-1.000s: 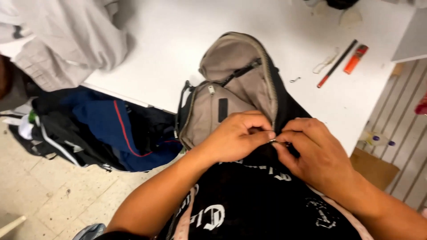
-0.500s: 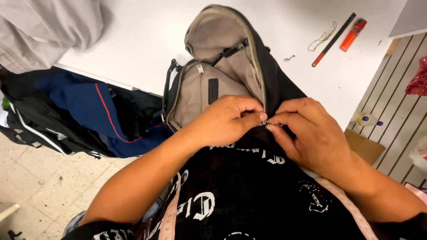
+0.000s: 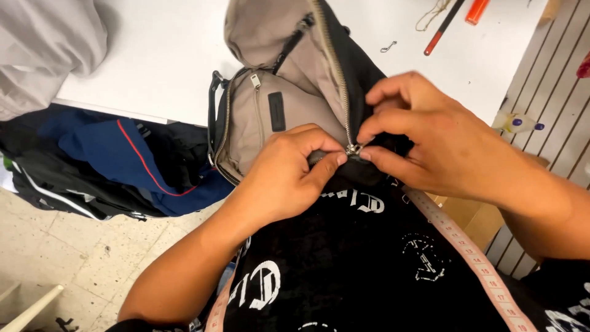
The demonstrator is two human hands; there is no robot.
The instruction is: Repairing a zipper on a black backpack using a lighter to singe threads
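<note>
A black backpack (image 3: 353, 67) with a beige lining (image 3: 289, 92) lies open over the near edge of the white table (image 3: 153, 55), against my chest. My left hand (image 3: 289, 172) pinches the bag's fabric beside the metal zipper slider (image 3: 353, 149). My right hand (image 3: 424, 132) pinches the slider from the other side, its fingers curled over the black edge. The zipper track (image 3: 335, 74) runs up and away from the slider. A small zipped inner pocket with a dark label (image 3: 276, 110) shows inside the bag.
A pink measuring tape (image 3: 467, 246) hangs around my neck over a black printed shirt. Dark blue and black garments (image 3: 117, 160) are piled on the floor at left. A red-and-black pencil (image 3: 444, 26), an orange marker (image 3: 477, 10), string and a grey cloth (image 3: 43, 49) lie on the table.
The view has closed in on the bag and hands. Both hands stay pinched at the zipper slider, which sits slightly further along the track.
</note>
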